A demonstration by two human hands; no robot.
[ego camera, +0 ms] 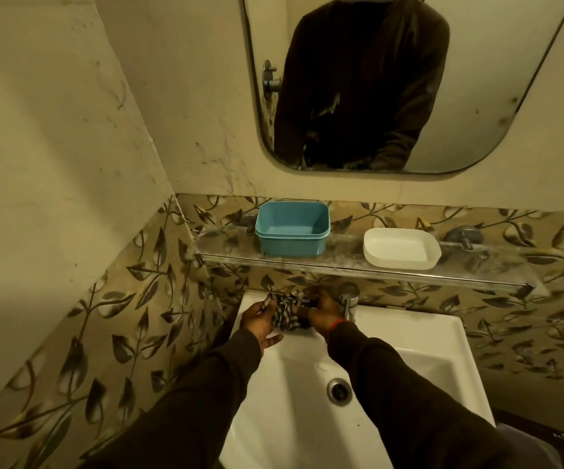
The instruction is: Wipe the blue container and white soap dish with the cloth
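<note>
A blue container stands open and upright on the glass shelf above the sink. To its right on the same shelf lies the white soap dish. Below the shelf, at the back rim of the sink, a checked cloth is bunched between both hands. My left hand grips its left end, some fingers spread downward. My right hand clutches its right side, close to the tap.
A chrome tap rises just right of my right hand. The white sink has a drain in its middle. A mirror hangs above the shelf. Leaf-patterned tiled walls close in on the left and behind.
</note>
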